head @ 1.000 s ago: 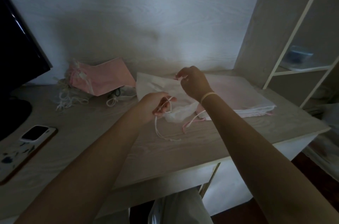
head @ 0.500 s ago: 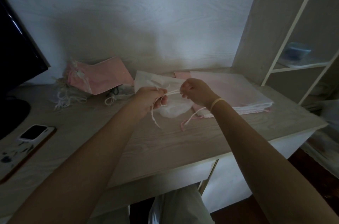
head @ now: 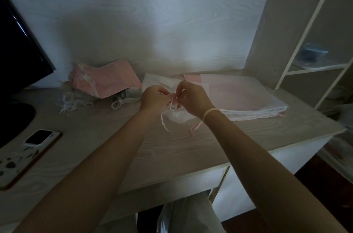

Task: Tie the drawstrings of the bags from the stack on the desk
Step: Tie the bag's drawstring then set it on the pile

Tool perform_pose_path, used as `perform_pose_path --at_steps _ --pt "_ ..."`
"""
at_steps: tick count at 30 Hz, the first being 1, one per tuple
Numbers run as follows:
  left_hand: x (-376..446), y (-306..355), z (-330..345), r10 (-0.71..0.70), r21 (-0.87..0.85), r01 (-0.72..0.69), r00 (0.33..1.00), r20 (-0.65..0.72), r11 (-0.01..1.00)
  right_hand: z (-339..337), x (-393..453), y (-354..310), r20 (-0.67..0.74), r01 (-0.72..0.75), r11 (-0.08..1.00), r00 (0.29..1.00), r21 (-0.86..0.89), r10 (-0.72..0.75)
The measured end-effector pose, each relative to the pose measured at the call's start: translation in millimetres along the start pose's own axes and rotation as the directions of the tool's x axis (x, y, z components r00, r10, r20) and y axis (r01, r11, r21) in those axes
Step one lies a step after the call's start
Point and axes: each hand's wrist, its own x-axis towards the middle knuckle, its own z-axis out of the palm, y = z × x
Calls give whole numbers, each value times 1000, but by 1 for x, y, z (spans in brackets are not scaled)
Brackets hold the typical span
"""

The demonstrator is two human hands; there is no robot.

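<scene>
**Knotting the white bag's cord, mid-tie**

Landmark = the white bag [head: 176,116], lying on the worktop [head: 118,146] just in front of the flat stack [head: 246,99] of untied bags.

How to do it well (judgement): the knot looks half-formed, w/ a small loop of drawstring [head: 172,106] between the two hands, right above the bag's gathered mouth. Keep the loop small & close to the mouth so the neck cinches tight; pull both ends evenly, outward, not up, or the light bag lifts off the worktop. One free end trails toward the person from the bag; a pink cord [head: 194,128] from the stack lies just beside it. Don't catch that one in the knot. Low light, thin cord: go by feel.

Pose: left hand [head: 153,97] sits just left of the bag's mouth, thumb & forefinger pressed together on the cord, other fingers curled. Right hand [head: 193,99] just right of it, knuckles up, fingertips pinching the other strand; a thin band on the wrist. Hands nearly touch. Both forearms reach out straight from the body, converging over the bag.

Left of the bag, near the wall: pile of finished bags [head: 99,83], tied.
</scene>
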Motion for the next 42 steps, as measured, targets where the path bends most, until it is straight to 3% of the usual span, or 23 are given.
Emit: perform_pose_path --at_steps 4,8,16,21,25,28,31,34,38,42 --pt "-4 9 -7 -40 51 34 990 133 998 1 1 1 -50 30 994 998 -104 -36" --pt "-10 9 -8 -13 204 -32 977 215 978 1 1 2 -57 79 982 994 -173 -90" --pt "-12 8 -5 98 277 -161 969 227 947 5 4 9 57 180 855 983 -487 -174" --pt "-13 6 -8 139 298 -202 966 219 933 2 7 9 145 241 800 971 -550 -193" --pt "-13 4 -9 212 332 -262 961 180 906 -8 5 0 181 149 889 981 -434 -76" --pt "-15 4 -9 273 257 -294 955 116 920 -17 4 -7 297 -105 986 944 -132 140" --pt "-19 2 -6 193 47 -197 978 76 979 -19 0 -6 396 -376 893 880 245 262" --pt "-20 -2 -3 211 23 -212 976 63 977 -15 -1 -1 434 -514 752 836 412 334" --pt "-25 0 -4 194 17 -197 974 115 980 -11 1 2 481 -584 618 804 526 350" --pt "-24 1 -6 250 81 -252 968 31 964 -10 2 7 460 -535 616 837 578 296"
